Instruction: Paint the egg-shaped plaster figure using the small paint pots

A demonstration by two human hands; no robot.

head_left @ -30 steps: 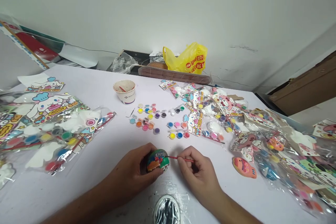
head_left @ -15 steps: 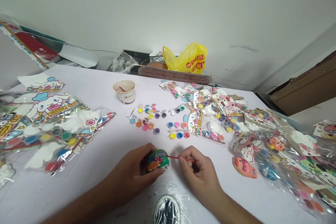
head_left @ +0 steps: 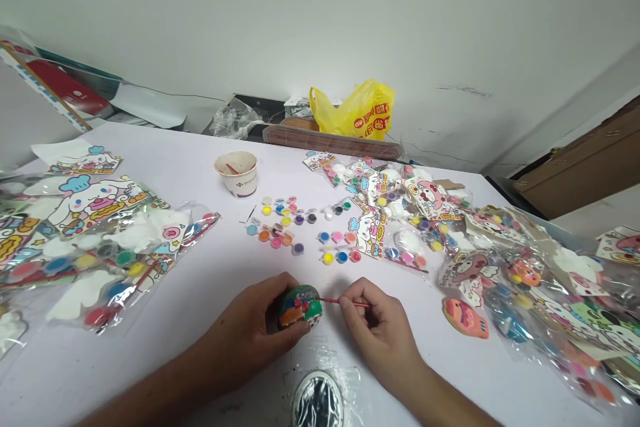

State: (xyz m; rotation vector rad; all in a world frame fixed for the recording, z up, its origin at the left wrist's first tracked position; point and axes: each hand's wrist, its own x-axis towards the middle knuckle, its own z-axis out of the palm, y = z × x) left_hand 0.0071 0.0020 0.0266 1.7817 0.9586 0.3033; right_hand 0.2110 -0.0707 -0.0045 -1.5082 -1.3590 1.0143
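Note:
Near the front middle of the table, my left hand [head_left: 265, 317] grips a small painted figurine [head_left: 301, 307] in green, orange, red and blue, with raised lettering near its top. Its left side is hidden by my fingers. My right hand [head_left: 375, 317] pinches a thin red paintbrush [head_left: 345, 301], whose tip reaches the figurine's right upper edge. Whether the bristles touch the surface is too small to tell. Beyond both hands lie strips of small paint pots [head_left: 341, 257] in many colours. A paper cup [head_left: 237, 175] with a red stick in it stands farther back.
Clear bags with white figures and paints [head_left: 125, 253] cover the left side; more bags [head_left: 530, 287] spread over the right. A painted pink-orange piece [head_left: 465, 318] lies right of my hand. A dark oval object [head_left: 318, 403] sits at the front. A yellow plastic bag [head_left: 354, 113] stands behind the table.
Both hands keep nearly the same place and hold. The brush tip has drawn slightly right, from over the figurine's face to its right edge.

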